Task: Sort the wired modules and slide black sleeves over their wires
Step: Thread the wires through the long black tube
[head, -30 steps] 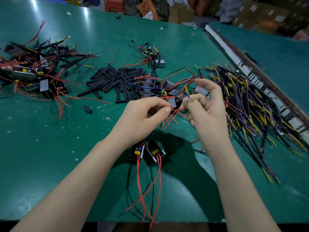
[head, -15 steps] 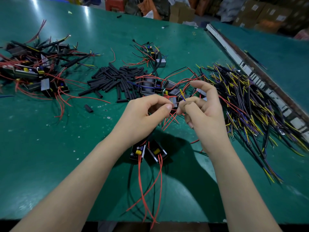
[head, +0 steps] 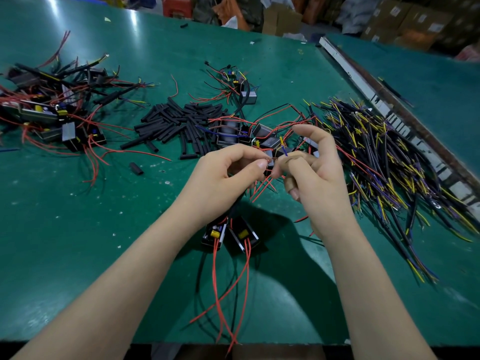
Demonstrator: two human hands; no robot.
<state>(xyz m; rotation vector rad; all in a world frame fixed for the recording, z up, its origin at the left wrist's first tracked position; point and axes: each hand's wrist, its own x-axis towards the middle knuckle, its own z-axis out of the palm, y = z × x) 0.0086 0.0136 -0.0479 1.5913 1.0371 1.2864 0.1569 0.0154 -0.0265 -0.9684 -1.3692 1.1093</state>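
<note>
My left hand (head: 223,175) and my right hand (head: 315,172) meet above the table's middle and pinch thin wire ends (head: 272,160) between thumb and fingers. A short blue and yellow wire tip (head: 284,149) sticks up from my right hand's fingers. Red wires hang down from the hands. Two black modules (head: 228,233) with yellow parts and long red wires lie on the green table below my wrists. A heap of black sleeves (head: 179,123) lies beyond my left hand. More modules (head: 233,133) sit just behind the hands.
A tangled pile of modules with red wires (head: 52,110) fills the far left. A big bundle of black, yellow and purple wires (head: 384,157) spreads on the right, beside a rail (head: 368,89) between tables. One loose sleeve (head: 136,168) lies alone. Boxes stand at the back.
My hands stay together over the same spot, and my fingers have shifted slightly on the wire ends. The rest of the table is unchanged.
</note>
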